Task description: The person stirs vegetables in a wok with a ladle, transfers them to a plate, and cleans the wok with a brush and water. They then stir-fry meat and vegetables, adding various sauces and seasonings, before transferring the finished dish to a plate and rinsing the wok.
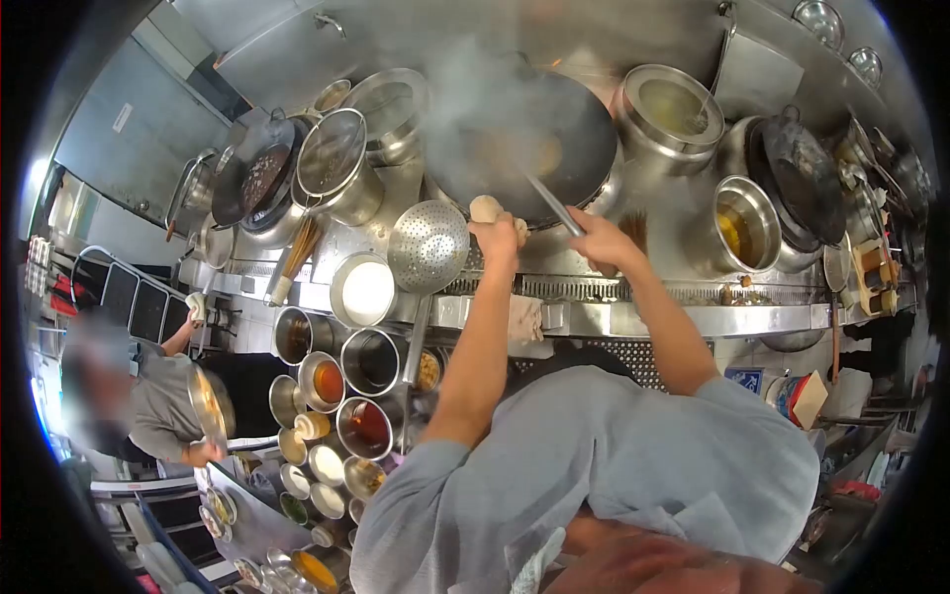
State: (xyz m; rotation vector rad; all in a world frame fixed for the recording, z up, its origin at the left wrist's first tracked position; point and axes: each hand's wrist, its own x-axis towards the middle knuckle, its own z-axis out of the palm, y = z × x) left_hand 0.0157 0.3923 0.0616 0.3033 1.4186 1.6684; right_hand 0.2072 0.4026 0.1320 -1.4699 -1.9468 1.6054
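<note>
A large dark wok [584, 109] sits on the range, and steam rises from its left side. My left hand [498, 238] is closed on a pale folded cloth [486, 209] at the wok's near rim. In my right hand [602, 244] is the handle of a metal utensil [554, 205], which slants up into the wok; its far end is blurred by steam. A perforated strainer [428, 247] lies just left of my left hand. A bamboo brush [633, 230] is near my right hand.
Left stand a pot of white liquid [363, 289] and several sauce containers [364, 428]. A steel pot with yellow liquid [746, 226] is at right, beside another wok [804, 173]. At far left a co-worker [163, 396] holds a pan [210, 408]. The range's front edge [673, 318] runs before me.
</note>
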